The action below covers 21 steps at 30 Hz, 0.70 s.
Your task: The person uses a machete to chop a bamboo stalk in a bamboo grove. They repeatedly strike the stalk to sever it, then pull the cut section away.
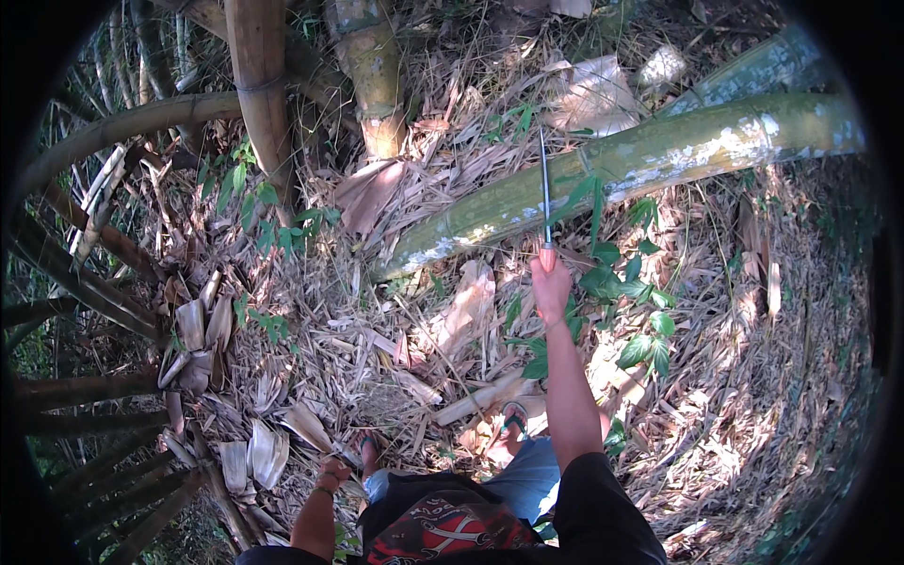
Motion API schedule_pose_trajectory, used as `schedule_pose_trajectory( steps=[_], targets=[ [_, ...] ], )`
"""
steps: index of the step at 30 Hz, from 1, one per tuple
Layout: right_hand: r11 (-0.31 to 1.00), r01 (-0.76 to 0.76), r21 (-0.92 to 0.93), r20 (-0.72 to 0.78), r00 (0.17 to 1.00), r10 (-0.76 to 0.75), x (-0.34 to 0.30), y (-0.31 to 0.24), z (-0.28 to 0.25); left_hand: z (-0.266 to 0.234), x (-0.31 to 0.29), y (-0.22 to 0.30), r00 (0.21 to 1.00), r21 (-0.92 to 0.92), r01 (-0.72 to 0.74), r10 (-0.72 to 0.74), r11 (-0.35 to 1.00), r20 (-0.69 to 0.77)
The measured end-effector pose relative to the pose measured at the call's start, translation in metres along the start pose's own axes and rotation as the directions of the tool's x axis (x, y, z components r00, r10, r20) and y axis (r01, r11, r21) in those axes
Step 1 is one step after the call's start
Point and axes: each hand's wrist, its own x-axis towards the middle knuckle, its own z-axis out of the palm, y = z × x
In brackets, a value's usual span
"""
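Observation:
My right hand (551,280) is wrapped round the orange handle of a machete (545,193), its arm stretched forward. The long, thin blade points away from me and crosses over a thick green bamboo pole (461,223) with whitish patches. Whether the blade touches the pole I cannot tell. The pole lies slanted, from the middle of the view up to the right. Low at my left side, near my left foot, hangs my left hand (331,473). Its fingers are foreshortened and too small to make out, and nothing shows in it.
Upright bamboo stems (259,94) stand at the far left, with a curved cane (132,122) beside them. Another bamboo pole (753,71) lies behind the green one. Leafy plants (650,348) grow right of my arm. Dry leaves and husks (377,320) cover the ground around my sandalled feet.

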Motion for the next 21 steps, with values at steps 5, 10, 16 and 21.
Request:
schedule_pose_trajectory(
  steps=[5, 10, 16, 21],
  targets=[
    [0.975, -0.134, 0.176, 0.082, 0.989, 0.121, 0.005, -0.007, -0.016, -0.002, 0.002, 0.0, 1.0, 0.072, 0.007, -0.009, 0.997, 0.026],
    [0.917, -0.089, 0.388, -0.007, 0.995, 0.1, 0.003, -0.103, -0.043, 0.005, 0.02, -0.024, 0.99, 0.233, -0.139, 0.13, 0.962, 0.056],
    [0.98, 0.093, 0.178, -0.131, 0.989, -0.07, 0.021, -0.041, -0.032, -0.029, 0.018, 0.024, 0.994, 0.175, -0.101, 0.093, 0.979, 0.051],
    [0.987, -0.049, 0.155, 0.026, 0.999, 0.045, 0.03, -0.021, 0.002, -0.033, 0.027, 0.007, 0.996, 0.125, -0.087, 0.087, 0.988, 0.002]
  ],
)
